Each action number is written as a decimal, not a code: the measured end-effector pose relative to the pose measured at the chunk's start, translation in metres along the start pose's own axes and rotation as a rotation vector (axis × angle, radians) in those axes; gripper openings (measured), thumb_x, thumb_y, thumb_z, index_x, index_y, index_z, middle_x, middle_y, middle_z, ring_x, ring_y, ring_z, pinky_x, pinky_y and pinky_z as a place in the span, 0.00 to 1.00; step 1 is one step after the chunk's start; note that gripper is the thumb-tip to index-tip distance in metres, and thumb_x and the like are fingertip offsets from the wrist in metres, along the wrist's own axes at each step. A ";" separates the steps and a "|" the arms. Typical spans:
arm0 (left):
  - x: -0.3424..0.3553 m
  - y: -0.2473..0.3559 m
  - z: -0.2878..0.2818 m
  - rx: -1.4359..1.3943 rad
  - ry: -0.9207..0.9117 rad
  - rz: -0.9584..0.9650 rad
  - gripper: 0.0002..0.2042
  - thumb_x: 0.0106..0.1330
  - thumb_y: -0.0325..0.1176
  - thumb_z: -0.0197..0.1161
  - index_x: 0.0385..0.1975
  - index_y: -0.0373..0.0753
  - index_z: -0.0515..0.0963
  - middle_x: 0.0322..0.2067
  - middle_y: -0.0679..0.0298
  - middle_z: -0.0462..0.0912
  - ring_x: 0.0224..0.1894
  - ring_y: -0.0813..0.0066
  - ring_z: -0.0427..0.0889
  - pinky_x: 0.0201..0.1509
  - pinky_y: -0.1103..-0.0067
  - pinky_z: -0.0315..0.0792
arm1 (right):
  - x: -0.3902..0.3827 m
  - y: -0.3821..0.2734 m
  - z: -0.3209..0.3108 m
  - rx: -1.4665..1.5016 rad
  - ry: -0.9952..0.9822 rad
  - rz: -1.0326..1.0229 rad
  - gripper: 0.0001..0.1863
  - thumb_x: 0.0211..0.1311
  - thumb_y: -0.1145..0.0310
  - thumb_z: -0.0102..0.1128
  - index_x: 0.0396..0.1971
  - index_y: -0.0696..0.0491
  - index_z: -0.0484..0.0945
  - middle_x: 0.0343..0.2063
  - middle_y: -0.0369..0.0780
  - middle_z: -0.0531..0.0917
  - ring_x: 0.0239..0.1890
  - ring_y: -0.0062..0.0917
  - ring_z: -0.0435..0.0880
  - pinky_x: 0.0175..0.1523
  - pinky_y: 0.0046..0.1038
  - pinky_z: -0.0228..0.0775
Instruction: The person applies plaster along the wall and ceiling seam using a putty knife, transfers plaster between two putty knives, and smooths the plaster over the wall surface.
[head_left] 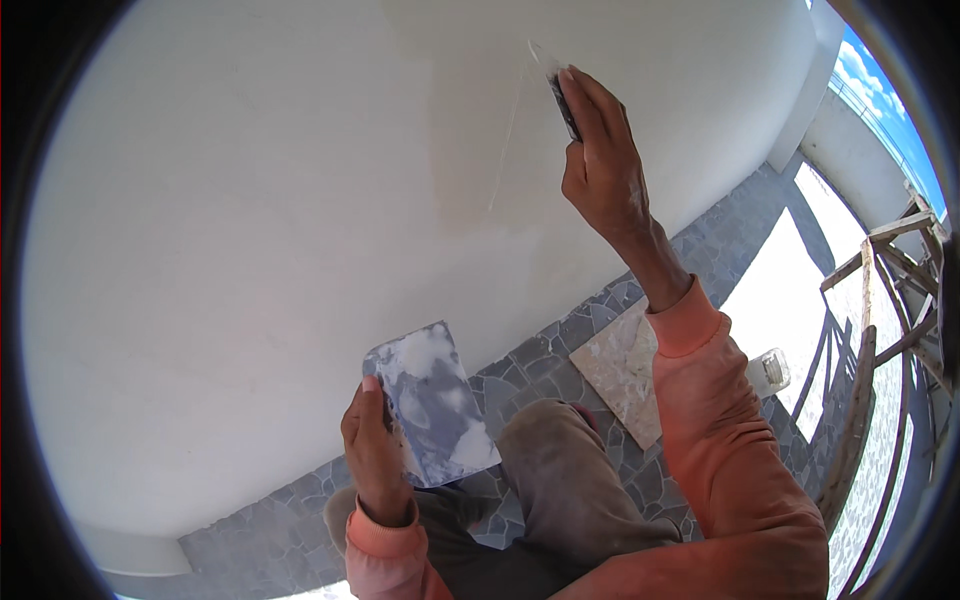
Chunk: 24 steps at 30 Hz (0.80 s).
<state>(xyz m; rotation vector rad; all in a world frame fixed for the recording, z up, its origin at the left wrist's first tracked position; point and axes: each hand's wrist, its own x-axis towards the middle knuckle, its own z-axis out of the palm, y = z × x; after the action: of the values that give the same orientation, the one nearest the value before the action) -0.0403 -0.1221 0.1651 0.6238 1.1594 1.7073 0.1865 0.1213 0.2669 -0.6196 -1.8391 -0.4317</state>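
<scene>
R hand [607, 175]: scraper [562, 100] aslant, tip up-L.

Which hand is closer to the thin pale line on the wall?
Right. The right hand is just right of the pale line, holding a scraper; the left hand, holding a grey board, is farther, below and left of it.

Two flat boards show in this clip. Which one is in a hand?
The grey board with white smears, gripped at its left edge by the left hand; the beige board lies on the stone-patterned floor.
</scene>
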 end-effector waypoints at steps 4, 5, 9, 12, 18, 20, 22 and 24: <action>0.002 0.000 -0.007 0.053 -0.019 0.032 0.18 0.79 0.38 0.48 0.40 0.30 0.80 0.34 0.67 0.83 0.34 0.83 0.77 0.40 0.84 0.69 | 0.034 0.020 0.004 -0.111 0.011 -0.098 0.35 0.53 0.89 0.54 0.65 0.56 0.68 0.61 0.44 0.71 0.62 0.40 0.72 0.66 0.41 0.66; 0.003 0.000 -0.011 0.054 -0.029 0.040 0.18 0.79 0.38 0.48 0.40 0.30 0.80 0.34 0.67 0.83 0.34 0.83 0.76 0.39 0.84 0.69 | 0.035 0.019 0.008 -0.129 0.008 -0.124 0.35 0.53 0.89 0.54 0.65 0.56 0.68 0.61 0.44 0.70 0.62 0.39 0.72 0.67 0.41 0.65; 0.000 0.000 -0.008 0.004 0.030 0.008 0.18 0.79 0.38 0.48 0.40 0.30 0.80 0.34 0.67 0.83 0.34 0.83 0.77 0.40 0.84 0.69 | 0.007 0.004 0.023 -0.146 -0.041 -0.073 0.33 0.54 0.87 0.55 0.64 0.57 0.69 0.61 0.44 0.70 0.63 0.39 0.71 0.68 0.42 0.62; 0.000 0.002 -0.004 -0.052 0.042 -0.009 0.18 0.79 0.38 0.48 0.41 0.30 0.80 0.35 0.67 0.84 0.35 0.83 0.78 0.41 0.84 0.70 | -0.033 -0.007 0.044 -0.153 -0.054 -0.106 0.28 0.57 0.84 0.55 0.62 0.59 0.71 0.61 0.47 0.69 0.64 0.41 0.70 0.68 0.47 0.61; 0.003 -0.002 -0.012 -0.040 0.036 -0.012 0.17 0.79 0.37 0.48 0.42 0.29 0.80 0.36 0.66 0.84 0.36 0.83 0.78 0.42 0.85 0.70 | -0.113 -0.039 0.080 -0.180 -0.124 -0.095 0.26 0.62 0.80 0.54 0.63 0.60 0.71 0.63 0.52 0.68 0.63 0.45 0.71 0.65 0.53 0.63; 0.004 -0.004 -0.011 -0.022 0.069 0.013 0.17 0.79 0.37 0.48 0.41 0.30 0.80 0.35 0.67 0.83 0.35 0.84 0.77 0.41 0.85 0.69 | -0.140 -0.047 0.090 -0.176 -0.158 -0.092 0.26 0.62 0.79 0.54 0.63 0.60 0.71 0.63 0.52 0.68 0.64 0.46 0.70 0.66 0.54 0.62; 0.005 -0.001 -0.012 -0.022 0.062 0.011 0.17 0.79 0.37 0.48 0.41 0.30 0.80 0.35 0.68 0.83 0.35 0.84 0.77 0.41 0.85 0.69 | -0.154 -0.062 0.090 -0.117 -0.200 -0.068 0.26 0.61 0.80 0.54 0.62 0.60 0.71 0.64 0.51 0.68 0.65 0.44 0.70 0.67 0.53 0.60; 0.004 0.000 -0.009 -0.029 0.057 0.017 0.16 0.79 0.37 0.48 0.41 0.30 0.80 0.34 0.68 0.83 0.34 0.84 0.76 0.40 0.84 0.69 | -0.159 -0.067 0.078 -0.022 -0.256 -0.040 0.27 0.60 0.81 0.54 0.62 0.61 0.71 0.63 0.51 0.68 0.65 0.43 0.70 0.67 0.52 0.60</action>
<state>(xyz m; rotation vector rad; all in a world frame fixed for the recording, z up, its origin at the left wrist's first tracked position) -0.0495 -0.1224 0.1608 0.5722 1.1698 1.7627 0.1306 0.0793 0.0909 -0.6789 -2.0950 -0.4140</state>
